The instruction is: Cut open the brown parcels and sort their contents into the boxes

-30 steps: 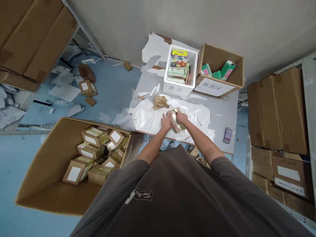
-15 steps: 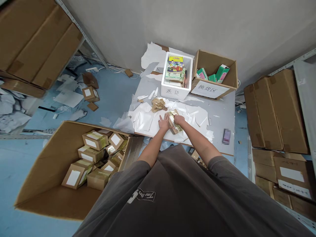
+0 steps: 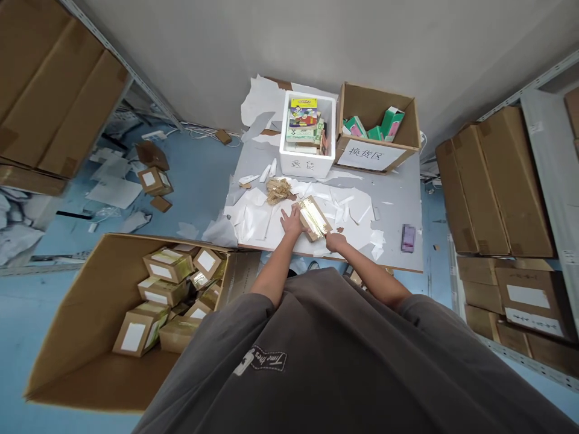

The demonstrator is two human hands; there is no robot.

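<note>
A small cardboard box [image 3: 312,216] with shiny clear tape along its top lies tilted on the paper-strewn table. My left hand [image 3: 292,223] is against the box's left side, fingers spread. At the box's near right corner is my right hand [image 3: 335,242], closed in a fist; a small dark tip shows at its front, but what it grips is too small to name. Crumpled brown paper [image 3: 277,190] lies beyond my left hand, and torn white paper [image 3: 253,220] spreads around the box.
A white foam box [image 3: 307,166] of books and a carton [image 3: 409,158] with green boxes stand at the table's back. A phone-like blurred object [image 3: 408,239] lies right. A large open carton [image 3: 76,337] holds several taped parcels at left. Shelves with cartons [image 3: 493,181] flank the right.
My right hand has drawn back along the box's top to its near right corner. The left hand stays at the box's left side. The view has shifted slightly.
</note>
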